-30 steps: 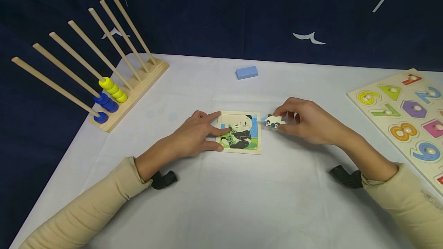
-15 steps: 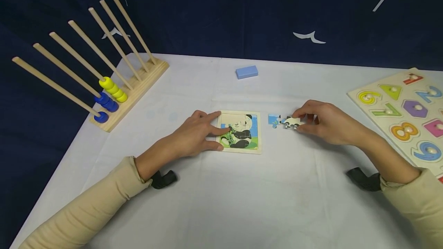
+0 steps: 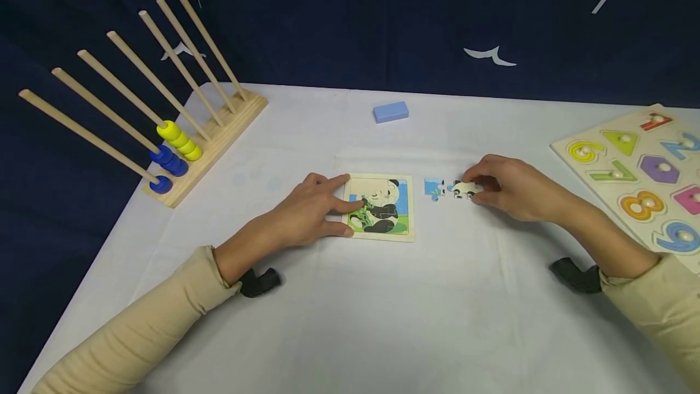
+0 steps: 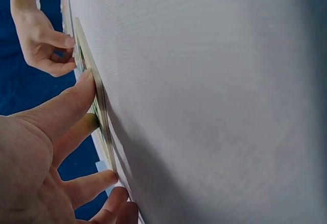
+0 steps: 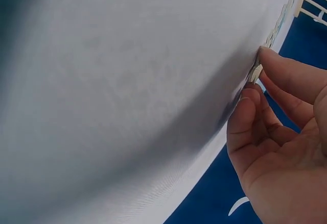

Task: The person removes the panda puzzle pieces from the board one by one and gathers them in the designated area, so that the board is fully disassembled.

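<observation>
In comparison with one second ago, the panda-face piece (image 3: 463, 190) has been carried away from the right rim of the puzzle board (image 3: 411, 219), and by this the blue piece (image 3: 431, 186), which was partly covered then, has been uncovered. Since the last half second only a small lowering is noticed: the panda-face piece appears now to be laid nearly flat on the white table (image 3: 383, 309). It is pinched between thumb and fingers of the right hand (image 3: 511, 189). The blue piece is lying between it and the board (whether the two pieces are touching cannot be told).

By the left hand (image 3: 308, 211) nothing has been changed: its fingers are spread and straight, nothing is clasped by it, and the board is kept steady at its left side. In the upper part of the picture a pale area is seen, which is judged to be unfilled. So the work in hand is probably not finished, and the panda-face piece seems to be put aside rather than fitted.
</observation>
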The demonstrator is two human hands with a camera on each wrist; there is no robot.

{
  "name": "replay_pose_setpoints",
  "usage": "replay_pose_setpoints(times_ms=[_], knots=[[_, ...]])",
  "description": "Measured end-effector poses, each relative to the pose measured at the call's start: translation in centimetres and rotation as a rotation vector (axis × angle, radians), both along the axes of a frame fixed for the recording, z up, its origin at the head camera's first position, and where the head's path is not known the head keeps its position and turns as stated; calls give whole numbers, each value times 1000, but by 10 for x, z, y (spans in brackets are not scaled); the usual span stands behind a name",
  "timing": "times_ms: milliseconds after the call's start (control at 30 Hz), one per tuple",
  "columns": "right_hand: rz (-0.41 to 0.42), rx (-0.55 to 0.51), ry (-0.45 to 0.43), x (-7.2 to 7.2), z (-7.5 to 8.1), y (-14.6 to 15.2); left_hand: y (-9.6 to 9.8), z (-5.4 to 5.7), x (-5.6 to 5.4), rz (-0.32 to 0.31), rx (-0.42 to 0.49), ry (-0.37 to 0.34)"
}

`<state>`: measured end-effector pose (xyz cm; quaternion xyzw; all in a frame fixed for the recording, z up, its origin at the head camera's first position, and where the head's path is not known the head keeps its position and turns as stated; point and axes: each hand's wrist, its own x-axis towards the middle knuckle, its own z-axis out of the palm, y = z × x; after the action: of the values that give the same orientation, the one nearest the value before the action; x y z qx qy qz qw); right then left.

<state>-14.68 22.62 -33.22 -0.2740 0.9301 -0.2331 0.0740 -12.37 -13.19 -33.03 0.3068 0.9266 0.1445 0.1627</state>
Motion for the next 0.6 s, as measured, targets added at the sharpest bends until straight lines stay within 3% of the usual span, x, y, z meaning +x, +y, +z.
replay_pose_setpoints(times_ms=[600], knots=[[-7, 2, -27, 0, 1, -2, 0, 1, 0, -4, -12, -10]])
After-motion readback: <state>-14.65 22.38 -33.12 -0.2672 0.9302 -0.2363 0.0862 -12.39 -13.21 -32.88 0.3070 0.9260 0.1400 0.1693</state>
